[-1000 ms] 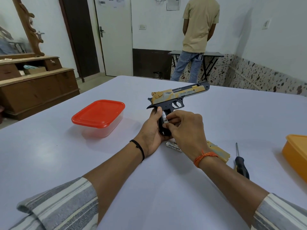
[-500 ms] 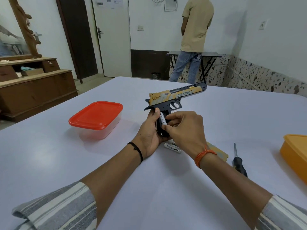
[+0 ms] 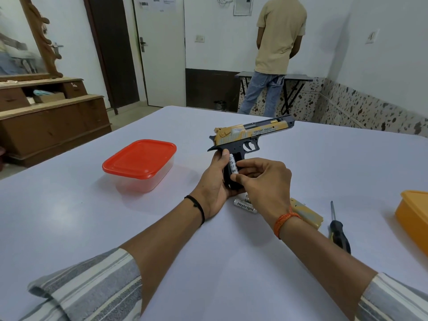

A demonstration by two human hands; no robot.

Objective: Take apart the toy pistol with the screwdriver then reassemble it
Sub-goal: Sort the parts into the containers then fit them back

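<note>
Left hand (image 3: 214,181) clamps toy pistol (image 3: 245,141) grip, right hand (image 3: 261,181) pinching AA battery (image 3: 232,164) against it; battery may slip or seat reversed.

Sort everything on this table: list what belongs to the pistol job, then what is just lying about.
Job:
toy pistol, grip in left hand
battery at the grip, pinched by right hand
spare battery on the table
tan cover piece
screwdriver, untouched

Lying about:
red-lidded box
orange box
</note>
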